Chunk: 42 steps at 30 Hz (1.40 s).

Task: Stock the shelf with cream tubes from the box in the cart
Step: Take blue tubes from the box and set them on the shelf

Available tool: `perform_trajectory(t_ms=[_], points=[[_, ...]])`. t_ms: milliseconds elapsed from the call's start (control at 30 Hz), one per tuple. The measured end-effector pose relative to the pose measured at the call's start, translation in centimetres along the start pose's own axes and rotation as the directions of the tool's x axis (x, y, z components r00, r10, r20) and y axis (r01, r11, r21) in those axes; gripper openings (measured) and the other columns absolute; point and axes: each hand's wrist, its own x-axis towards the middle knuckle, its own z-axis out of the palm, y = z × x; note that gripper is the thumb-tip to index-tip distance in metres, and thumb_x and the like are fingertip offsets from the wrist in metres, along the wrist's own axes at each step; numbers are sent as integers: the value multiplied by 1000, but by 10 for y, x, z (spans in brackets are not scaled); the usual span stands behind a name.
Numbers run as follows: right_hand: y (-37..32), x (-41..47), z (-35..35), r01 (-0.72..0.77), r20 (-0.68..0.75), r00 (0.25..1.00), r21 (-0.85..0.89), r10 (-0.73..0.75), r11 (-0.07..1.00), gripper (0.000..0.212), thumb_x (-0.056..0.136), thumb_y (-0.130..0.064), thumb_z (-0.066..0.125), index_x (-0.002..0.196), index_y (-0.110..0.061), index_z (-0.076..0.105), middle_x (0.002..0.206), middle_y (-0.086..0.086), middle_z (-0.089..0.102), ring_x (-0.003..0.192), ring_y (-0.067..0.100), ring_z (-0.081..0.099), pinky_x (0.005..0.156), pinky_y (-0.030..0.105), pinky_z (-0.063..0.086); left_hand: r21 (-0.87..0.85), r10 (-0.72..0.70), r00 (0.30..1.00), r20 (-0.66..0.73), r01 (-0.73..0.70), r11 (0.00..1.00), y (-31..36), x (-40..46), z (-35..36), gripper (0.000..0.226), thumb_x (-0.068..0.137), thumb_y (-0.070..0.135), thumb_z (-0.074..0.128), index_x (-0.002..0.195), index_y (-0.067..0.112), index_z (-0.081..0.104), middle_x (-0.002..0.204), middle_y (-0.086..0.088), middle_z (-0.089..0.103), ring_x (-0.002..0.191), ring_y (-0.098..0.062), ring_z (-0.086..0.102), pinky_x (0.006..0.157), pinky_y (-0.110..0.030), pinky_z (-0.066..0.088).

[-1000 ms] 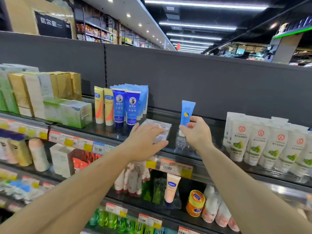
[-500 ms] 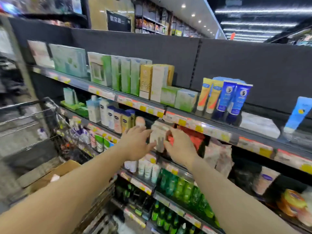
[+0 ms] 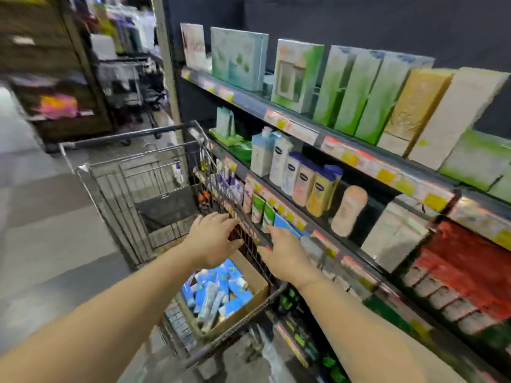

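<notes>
empty hands (image 3: pixel 213 239) above box (image 3: pixel 255 280), seemingly

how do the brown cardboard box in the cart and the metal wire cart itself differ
The brown cardboard box has solid walls; the metal wire shopping cart is open mesh. The box holds many blue cream tubes; the rest of the cart's basket looks bare. The box is smaller, sitting inside it. Both are open-topped.
</notes>
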Motion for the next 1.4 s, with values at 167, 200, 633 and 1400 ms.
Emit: perform_trajectory(t_ms=[167,200,633,1400], points=[[2,65,42,-38,124,992,38,33,999,64,93,-51,49,145,-15,38,144,12,43,132,32,41,105,45,40,32,-58,995,82,55,998,-60,33,32,60,83,65,37,129,30,52,133,4,55,124,-24,50,98,-43,43],[4,76,50,-45,136,990,20,42,999,61,93,-48,50,144,-15,39,142,13,45,130,33,43,104,45,40,22,-68,994,90,66,998,-67,40,39,65,80,68,30,124,29,56,127,3,58,120,-25,52,96,-42,44],[33,144,124,-357,258,909,73,328,931,57,93,-41,53,144,-19,38,143,7,45,129,27,45,102,39,43,-198,-53,893,447,157,968,-147,103,156,60,91,45,59,143,20,42,144,-4,47,128,-25,47,101,-32,40],[43,138,329,-710,435,668,127,604,693,50,93,-31,57,140,-20,44,140,5,50,128,23,46,101,32,39,-252,-183,633,752,533,808,-157,87,375,53,85,46,64,123,14,44,117,-6,61,112,-31,57,84,-37,44]])
